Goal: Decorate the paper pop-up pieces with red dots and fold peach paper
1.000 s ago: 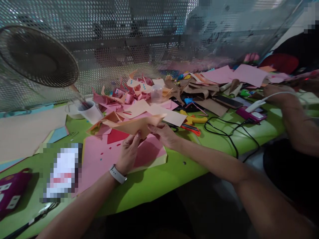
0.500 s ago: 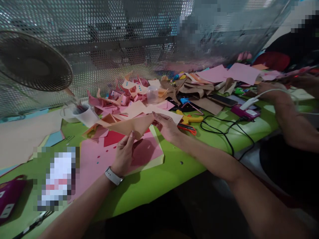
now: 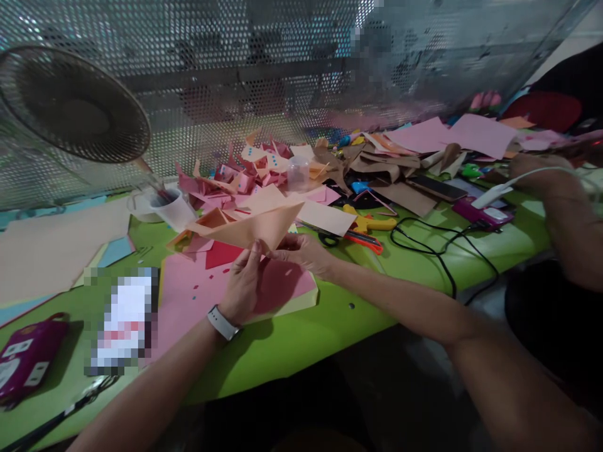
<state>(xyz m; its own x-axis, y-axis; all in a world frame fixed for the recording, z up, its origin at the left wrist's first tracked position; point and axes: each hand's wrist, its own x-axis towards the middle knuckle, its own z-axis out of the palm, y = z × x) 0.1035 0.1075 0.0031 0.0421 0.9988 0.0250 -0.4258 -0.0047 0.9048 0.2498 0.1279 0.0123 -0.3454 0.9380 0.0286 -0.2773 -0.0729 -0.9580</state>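
Left hand (image 3: 244, 284): closed in a pinch on the lower point of the folded peach paper (image 3: 245, 229), thumb up against it, a white watch on the wrist.
Right hand (image 3: 301, 250): fingers curled on the same lower edge, just right of the left hand, nearly touching it.
Paper: held up off the table, a triangle with its long edge on top, above the pink sheet (image 3: 198, 295) under both hands.
Just changed: half a second ago the right hand lay spread near the paper's right tip; now it has drawn in beside the left, and the paper sits higher and flatter, so the fold looks to be getting pressed at its point.
Beyond the hands: scissors (image 3: 348, 237) to the right, cup (image 3: 172, 210) and fan (image 3: 70, 103) to the left.
Far right: another person's arm (image 3: 560, 207).
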